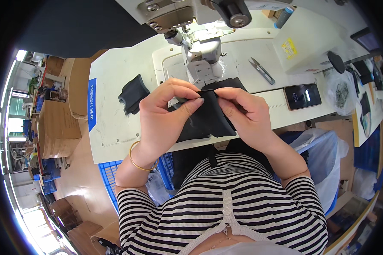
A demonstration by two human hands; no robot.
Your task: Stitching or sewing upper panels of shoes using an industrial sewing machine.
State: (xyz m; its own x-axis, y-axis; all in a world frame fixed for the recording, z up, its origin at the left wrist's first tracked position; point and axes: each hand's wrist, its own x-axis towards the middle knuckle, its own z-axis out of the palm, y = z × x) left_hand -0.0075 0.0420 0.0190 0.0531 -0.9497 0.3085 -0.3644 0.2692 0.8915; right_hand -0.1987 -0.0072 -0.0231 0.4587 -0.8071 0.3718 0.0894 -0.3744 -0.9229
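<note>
Both hands pinch the upper edge of a black fabric piece [206, 117] in front of the sewing machine [202, 57]. My left hand [168, 110] grips it between thumb and forefinger, and a gold bangle circles that wrist. Close beside it, my right hand [244, 112] holds the same edge, fingers curled. The fabric hangs down over the table's front edge. Behind the hands, more black fabric [232, 83] lies by the machine's arm; whether it joins the held piece, I cannot tell. A small stack of black pieces [135, 94] rests on the table to the left.
Thread snips [262, 71] and a phone [302, 97] lie on the table's right side. Farther right sits a clear plastic bag [341, 95]. Blue baskets [109, 176] stand below the table at left, and a lined blue bin [321, 161] at right. Cardboard boxes [57, 129] fill the left.
</note>
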